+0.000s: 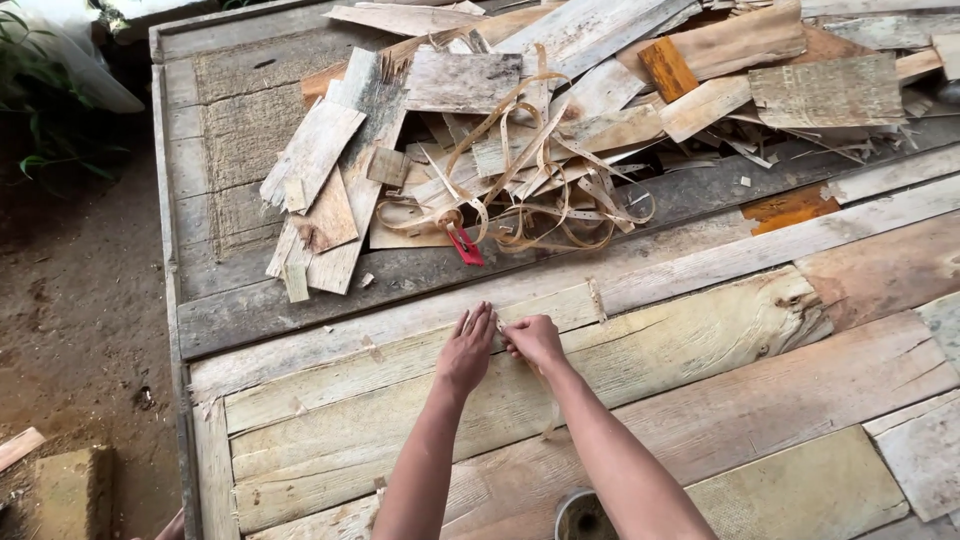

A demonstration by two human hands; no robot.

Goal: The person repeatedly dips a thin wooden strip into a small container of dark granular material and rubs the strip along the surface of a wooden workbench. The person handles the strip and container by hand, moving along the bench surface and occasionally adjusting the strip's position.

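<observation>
Forearms are cut off by the bottom edge. Left hand (466,350) presses flat, fingers together, on the bench (700,340); right hand (533,340) pinches a thin wood strip (548,400), its end hard to see.

We look down on a weathered plank platform (250,130) in daylight. Bare brown earth (70,300) lies along its left edge, with green leaves (40,120) at upper left and a pale block (70,490) at lower left.
</observation>
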